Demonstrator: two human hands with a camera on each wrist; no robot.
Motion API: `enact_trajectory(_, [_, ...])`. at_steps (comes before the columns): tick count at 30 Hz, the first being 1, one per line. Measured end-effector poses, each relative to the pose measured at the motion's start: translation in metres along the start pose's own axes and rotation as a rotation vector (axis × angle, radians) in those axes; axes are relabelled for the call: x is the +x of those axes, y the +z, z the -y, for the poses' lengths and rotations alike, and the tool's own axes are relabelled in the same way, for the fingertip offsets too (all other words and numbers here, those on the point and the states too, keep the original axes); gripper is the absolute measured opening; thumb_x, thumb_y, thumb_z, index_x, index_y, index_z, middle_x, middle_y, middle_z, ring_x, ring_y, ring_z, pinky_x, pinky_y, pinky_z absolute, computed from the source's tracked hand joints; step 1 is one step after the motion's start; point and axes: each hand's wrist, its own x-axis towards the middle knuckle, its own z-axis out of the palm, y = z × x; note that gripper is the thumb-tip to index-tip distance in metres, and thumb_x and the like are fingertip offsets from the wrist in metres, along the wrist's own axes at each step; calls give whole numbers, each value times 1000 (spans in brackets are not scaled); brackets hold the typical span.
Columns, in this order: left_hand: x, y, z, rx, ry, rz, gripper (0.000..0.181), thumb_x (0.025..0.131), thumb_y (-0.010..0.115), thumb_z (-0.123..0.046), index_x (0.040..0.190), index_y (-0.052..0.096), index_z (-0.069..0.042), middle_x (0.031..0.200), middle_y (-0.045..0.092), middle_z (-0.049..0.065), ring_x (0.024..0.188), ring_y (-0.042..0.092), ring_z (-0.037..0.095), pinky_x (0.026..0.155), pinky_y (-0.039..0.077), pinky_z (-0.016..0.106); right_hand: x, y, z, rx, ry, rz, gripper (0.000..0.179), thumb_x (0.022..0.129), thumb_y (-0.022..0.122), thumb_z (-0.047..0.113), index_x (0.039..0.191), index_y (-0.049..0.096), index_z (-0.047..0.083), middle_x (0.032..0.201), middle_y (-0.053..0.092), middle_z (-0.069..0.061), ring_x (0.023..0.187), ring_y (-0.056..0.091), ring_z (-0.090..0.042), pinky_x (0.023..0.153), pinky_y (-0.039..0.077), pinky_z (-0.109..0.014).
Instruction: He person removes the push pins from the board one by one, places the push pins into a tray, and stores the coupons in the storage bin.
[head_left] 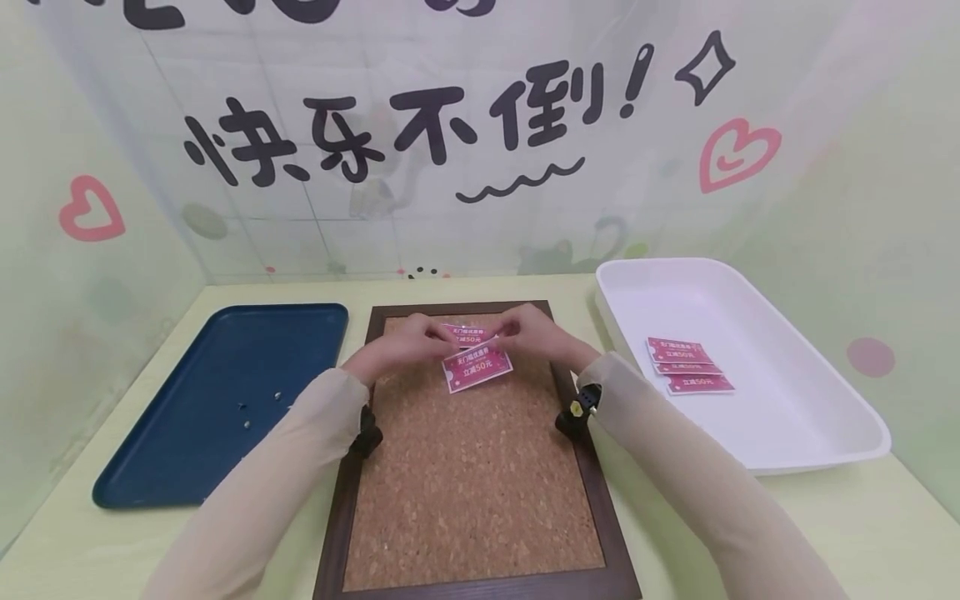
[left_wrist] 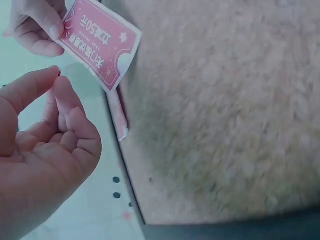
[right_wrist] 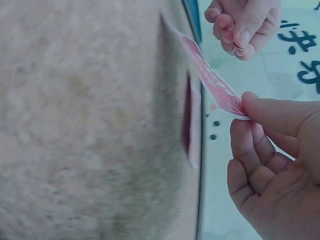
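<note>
My right hand (head_left: 543, 337) pinches a pink coupon (head_left: 477, 368) by its upper edge and holds it tilted above the cork board (head_left: 472, 483). Another pink coupon (head_left: 465, 337) lies at the board's top, partly covered by the held one. Close by on the left, my left hand (head_left: 397, 346) pinches a tiny thumbtack between thumb and index finger. In the left wrist view only a dark speck of the thumbtack (left_wrist: 59, 73) shows at the fingertips. A gap separates this hand from the held coupon, as the right wrist view shows.
To the left lies a dark blue tray (head_left: 225, 350) with several small thumbtacks (head_left: 247, 425) on it. At the right stands a white bin (head_left: 765, 433) holding more pink coupons (head_left: 686, 354). A dark wooden frame (head_left: 622, 575) borders the cork.
</note>
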Motion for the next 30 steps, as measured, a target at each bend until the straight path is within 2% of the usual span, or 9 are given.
enact_trajectory(4, [-7, -8, -3, -7, 23, -26, 25, 89, 60, -16, 105, 65, 1, 97, 62, 11, 85, 56, 20, 78, 47, 38, -6, -6, 10, 5, -48, -11, 16, 83, 68, 11, 97, 70, 4, 90, 67, -4, 74, 53, -16, 65, 44, -26])
enact_trajectory(8, [-16, -15, -8, 1, 29, -40, 27, 89, 59, -17, 107, 64, 2, 99, 62, 14, 84, 57, 23, 81, 45, 45, -13, -14, 19, 19, -96, -22, 16, 83, 67, 10, 98, 70, 3, 92, 67, -6, 78, 57, -16, 71, 46, -29])
enact_trajectory(12, [-27, -23, -14, 27, 46, -44, 26, 89, 60, -19, 106, 64, 0, 96, 61, 14, 86, 57, 27, 77, 45, 41, -19, -24, 26, 18, -127, -45, 16, 83, 67, 10, 98, 70, 3, 94, 67, -6, 80, 58, -17, 74, 47, -31])
enact_trajectory(18, [-42, -33, -24, 49, 114, -27, 25, 90, 58, -18, 105, 62, 2, 86, 61, 9, 82, 56, 24, 68, 43, 31, -32, -41, 34, 47, -137, -79, 17, 83, 67, 9, 99, 69, 1, 96, 66, -9, 81, 60, -17, 72, 48, -30])
enact_trajectory(25, [-53, -44, -32, 73, 152, -35, 22, 91, 58, -17, 102, 62, 2, 82, 60, 8, 77, 55, 21, 69, 43, 32, -44, -64, 32, 26, -144, -97, 20, 85, 65, 10, 102, 67, -1, 98, 65, -11, 82, 61, -18, 71, 47, -29])
enact_trajectory(30, [-63, -54, -31, 98, 164, -34, 23, 90, 59, -18, 102, 62, 2, 83, 59, 7, 76, 53, 20, 69, 42, 33, -52, -79, 26, -8, -131, -138, 20, 85, 65, 11, 102, 68, 0, 98, 66, -12, 83, 61, -19, 72, 47, -28])
